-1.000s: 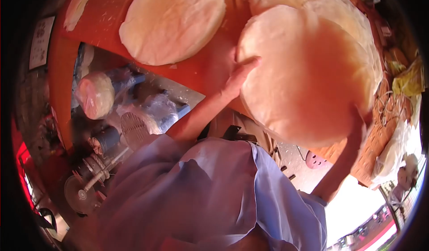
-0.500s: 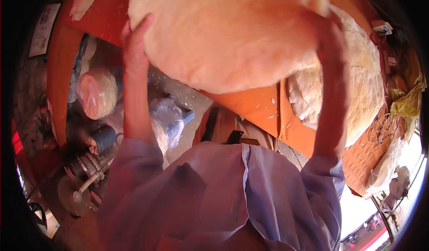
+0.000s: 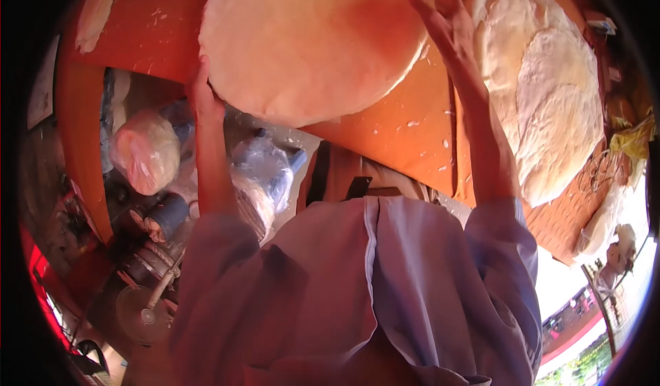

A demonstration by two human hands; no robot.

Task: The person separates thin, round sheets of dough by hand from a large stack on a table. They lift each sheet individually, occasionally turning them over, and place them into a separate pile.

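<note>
A large round sheet of pale dough (image 3: 302,49) spreads over the orange table (image 3: 405,142) at the top middle. My left hand (image 3: 205,94) is at the sheet's left edge, touching it, its fingers partly hidden behind the rim. Just off the right edge, my right hand (image 3: 448,25) has its fingers apart and holds nothing. Farther right lie several overlapping flat dough sheets (image 3: 560,104), with wrinkled, uneven surfaces.
A strip of dough (image 3: 98,11) rests at the table's upper left. Below the left side are a clear bag with something pale (image 3: 146,152), another plastic bag (image 3: 265,169), a dark cylinder (image 3: 167,215) and a round metal disc (image 3: 142,314). Yellow cloth (image 3: 632,140) hangs far right.
The dough sheet has come down flatter over the table. My right hand has let go of its right side and moved left and clear of it; the stacked sheets at right are more exposed.
</note>
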